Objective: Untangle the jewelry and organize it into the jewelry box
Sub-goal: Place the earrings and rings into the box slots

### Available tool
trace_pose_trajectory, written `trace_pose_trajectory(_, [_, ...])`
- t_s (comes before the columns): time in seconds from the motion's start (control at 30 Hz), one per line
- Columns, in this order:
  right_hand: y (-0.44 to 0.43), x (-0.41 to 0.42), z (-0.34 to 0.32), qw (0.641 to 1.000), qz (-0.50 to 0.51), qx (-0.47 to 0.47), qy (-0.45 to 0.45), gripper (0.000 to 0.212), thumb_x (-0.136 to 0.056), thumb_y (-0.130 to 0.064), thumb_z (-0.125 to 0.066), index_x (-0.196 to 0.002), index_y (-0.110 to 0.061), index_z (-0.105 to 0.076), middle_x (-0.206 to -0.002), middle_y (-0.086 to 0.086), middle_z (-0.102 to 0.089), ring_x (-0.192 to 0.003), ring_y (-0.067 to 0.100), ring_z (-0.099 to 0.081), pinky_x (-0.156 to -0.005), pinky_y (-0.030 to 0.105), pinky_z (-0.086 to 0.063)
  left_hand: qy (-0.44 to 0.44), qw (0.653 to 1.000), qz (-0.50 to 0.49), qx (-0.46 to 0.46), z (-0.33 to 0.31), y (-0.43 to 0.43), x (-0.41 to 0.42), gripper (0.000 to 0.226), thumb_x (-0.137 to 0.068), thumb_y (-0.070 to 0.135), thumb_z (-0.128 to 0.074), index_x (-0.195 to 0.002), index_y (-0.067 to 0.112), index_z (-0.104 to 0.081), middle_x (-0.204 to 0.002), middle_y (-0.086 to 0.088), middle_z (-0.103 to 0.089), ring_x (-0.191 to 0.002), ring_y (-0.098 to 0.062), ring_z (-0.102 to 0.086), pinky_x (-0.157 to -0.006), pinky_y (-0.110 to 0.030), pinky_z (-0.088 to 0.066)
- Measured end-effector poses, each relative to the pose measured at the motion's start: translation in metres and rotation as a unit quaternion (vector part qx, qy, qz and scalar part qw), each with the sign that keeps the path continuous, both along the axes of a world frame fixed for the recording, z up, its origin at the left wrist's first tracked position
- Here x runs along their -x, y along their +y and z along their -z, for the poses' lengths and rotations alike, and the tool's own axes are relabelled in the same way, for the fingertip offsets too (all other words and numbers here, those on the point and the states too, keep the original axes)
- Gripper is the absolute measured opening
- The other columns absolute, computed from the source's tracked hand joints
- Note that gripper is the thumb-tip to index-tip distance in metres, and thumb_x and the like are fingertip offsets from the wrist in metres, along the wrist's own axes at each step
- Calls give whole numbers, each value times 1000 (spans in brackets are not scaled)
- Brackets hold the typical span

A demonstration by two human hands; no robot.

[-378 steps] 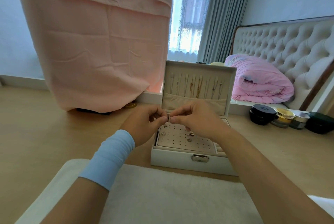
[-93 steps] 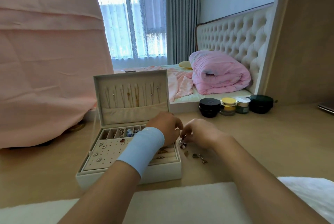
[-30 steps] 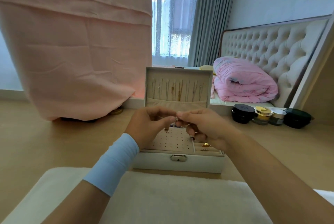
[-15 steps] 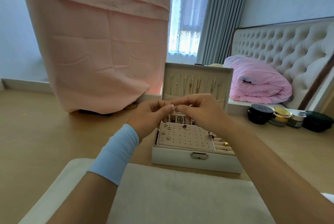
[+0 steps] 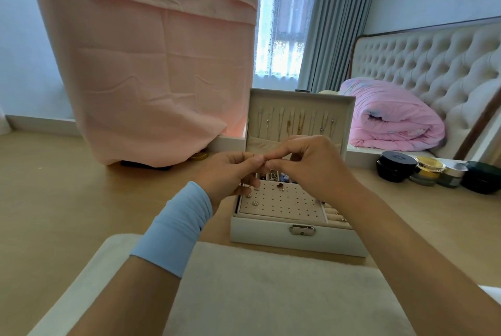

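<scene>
A white jewelry box point(image 5: 298, 239) stands open on the wooden floor, lid upright with several thin necklaces point(image 5: 295, 124) hanging inside. Its perforated earring panel point(image 5: 284, 204) holds a few studs and a small red piece point(image 5: 280, 186). My left hand point(image 5: 230, 175), with a blue wristband, and my right hand point(image 5: 314, 167) meet above the box's back compartments. Thumbs and forefingers of both pinch one tiny earring point(image 5: 265, 162) between them; it is mostly hidden by the fingertips.
A white fluffy mat point(image 5: 271, 295) lies just in front of the box. Several cosmetic jars point(image 5: 431, 174) sit on the floor at the right, by the bed with a pink quilt point(image 5: 393, 118). A pink cloth point(image 5: 151, 64) hangs at the left.
Both hands stay pinched together over the box, holding the small piece. The view has shifted slightly; the hands sit a little lower against the lid than half a second ago.
</scene>
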State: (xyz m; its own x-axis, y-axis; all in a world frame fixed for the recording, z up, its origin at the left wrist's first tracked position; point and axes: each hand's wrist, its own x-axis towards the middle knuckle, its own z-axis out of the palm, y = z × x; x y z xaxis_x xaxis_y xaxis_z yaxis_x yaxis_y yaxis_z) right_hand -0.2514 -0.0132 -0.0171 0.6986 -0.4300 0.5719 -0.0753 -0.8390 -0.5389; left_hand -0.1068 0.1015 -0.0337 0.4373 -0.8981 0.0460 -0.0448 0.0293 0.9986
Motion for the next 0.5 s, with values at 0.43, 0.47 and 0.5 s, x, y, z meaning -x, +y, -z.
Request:
trace_pose_trajectory(0.43, [1, 6, 0, 998, 13, 1, 57, 16, -86, -23, -79, -92, -38, -78, -62, -34, -63, -56, -5, -62, -61, 6, -42, -27, 999, -38, -10, 6, -2, 5, 10, -85, 20, -71, -94, 18, -75, -77, 6, -72, -72, -10, -57, -62, -24, -47])
trace_pose_trajectory(0.47, [1, 7, 0, 998, 17, 1, 65, 14, -86, -25, -79, -92, -37, -78, -61, -32, -64, -54, -2, -61, -61, 6, -41, -31, 999, -40, -9, 6, -2, 6, 10, -85, 19, -72, -94, 19, -75, -78, 6, -72, -71, -9, -57, -62, -23, -47])
trace_pose_trajectory(0.5, [0, 7, 0, 997, 22, 2, 73, 12, -86, -26, -79, -91, -37, -79, -60, -31, -63, -54, -2, -61, -64, 8, -41, -38, 998, -43, -8, 6, -2, 6, 10, -85, 19, -72, -94, 20, -75, -78, 5, -72, -69, -8, -57, -60, -22, -47])
